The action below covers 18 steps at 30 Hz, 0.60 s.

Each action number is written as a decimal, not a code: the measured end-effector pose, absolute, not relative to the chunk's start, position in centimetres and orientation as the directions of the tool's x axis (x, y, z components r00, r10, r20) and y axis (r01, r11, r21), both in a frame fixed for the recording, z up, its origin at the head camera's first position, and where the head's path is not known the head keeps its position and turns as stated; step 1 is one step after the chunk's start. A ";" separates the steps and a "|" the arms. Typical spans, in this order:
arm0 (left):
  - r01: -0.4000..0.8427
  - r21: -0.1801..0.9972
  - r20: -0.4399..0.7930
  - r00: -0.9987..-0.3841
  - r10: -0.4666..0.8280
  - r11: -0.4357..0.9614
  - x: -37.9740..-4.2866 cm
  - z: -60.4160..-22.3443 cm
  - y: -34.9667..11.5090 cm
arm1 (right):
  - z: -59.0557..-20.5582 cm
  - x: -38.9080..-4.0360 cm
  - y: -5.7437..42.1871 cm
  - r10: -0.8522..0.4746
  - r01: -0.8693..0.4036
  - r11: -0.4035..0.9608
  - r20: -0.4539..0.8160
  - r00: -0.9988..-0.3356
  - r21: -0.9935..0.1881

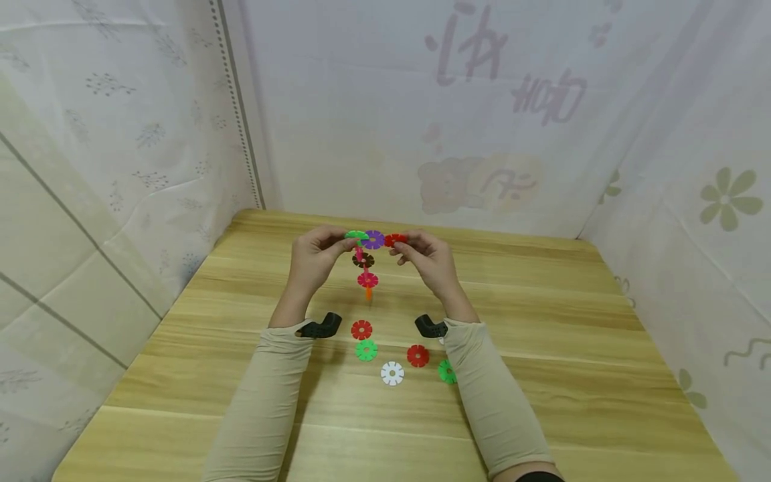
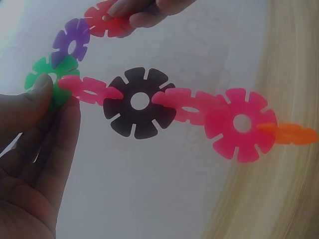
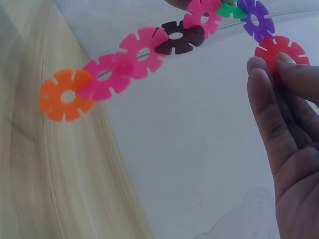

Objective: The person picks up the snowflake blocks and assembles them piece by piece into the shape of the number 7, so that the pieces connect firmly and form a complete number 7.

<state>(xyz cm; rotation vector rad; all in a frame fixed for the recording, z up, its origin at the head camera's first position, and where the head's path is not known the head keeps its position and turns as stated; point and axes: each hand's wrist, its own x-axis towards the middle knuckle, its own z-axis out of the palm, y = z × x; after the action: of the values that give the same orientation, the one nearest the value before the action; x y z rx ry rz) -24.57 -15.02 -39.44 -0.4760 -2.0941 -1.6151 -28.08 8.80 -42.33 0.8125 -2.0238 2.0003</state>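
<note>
A chain of slotted, flower-shaped plastic discs hangs in the air between both hands. My left hand point(image 1: 312, 260) pinches the green disc point(image 2: 42, 67) between thumb and fingers. From it dangle several linked discs, among them a dark brown one point(image 2: 142, 127), pink ones point(image 2: 241, 144) and an orange one point(image 3: 54, 103) at the lower end. A purple disc point(image 2: 61, 44) joins the green disc on its other side. The red disc point(image 3: 286, 47) at the upper end meets the purple one's edge, and my right hand point(image 1: 432, 262) pinches it with thumb and fingers.
Loose discs lie on the wooden table point(image 1: 542, 402) nearer the body: red point(image 1: 361, 337), green point(image 1: 367, 358), white point(image 1: 385, 373) and a second red point(image 1: 418, 348). The right sleeve point(image 1: 494, 395) partly covers another green disc point(image 1: 444, 375). Patterned cloth point(image 1: 361, 100) hangs behind the table.
</note>
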 end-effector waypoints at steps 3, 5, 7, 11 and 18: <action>0.542 0.803 0.559 -0.829 0.001 0.248 -23.6 -38.4 -14.8 | -42.1 -27.8 8.8 -0.235 -0.520 -0.026 0.510 -0.827 -0.854; 0.553 0.798 0.568 -0.823 0.006 0.240 -23.3 -38.2 -14.7 | -41.6 -27.3 8.9 -0.231 -0.532 -0.006 0.518 -0.823 -0.847; 0.557 0.800 0.570 -0.822 0.010 0.224 -23.7 -38.7 -14.8 | -41.1 -26.9 8.9 -0.235 -0.538 -0.004 0.524 -0.819 -0.843; 0.542 0.814 0.553 -0.833 0.006 0.209 -24.9 -40.1 -15.1 | -40.4 -26.2 8.8 -0.239 -0.556 -0.014 0.543 -0.805 -0.831; 0.530 0.822 0.543 -0.839 -0.008 0.205 -25.6 -40.7 -15.4 | -40.2 -26.2 8.5 -0.219 -0.584 0.005 0.569 -0.793 -0.812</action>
<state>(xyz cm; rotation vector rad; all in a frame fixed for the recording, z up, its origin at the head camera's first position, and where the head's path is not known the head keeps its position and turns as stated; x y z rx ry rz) -25.56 -15.35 -40.73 -0.4848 -2.0544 -1.6722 -26.23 8.54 -40.21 0.8347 -2.0047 1.8576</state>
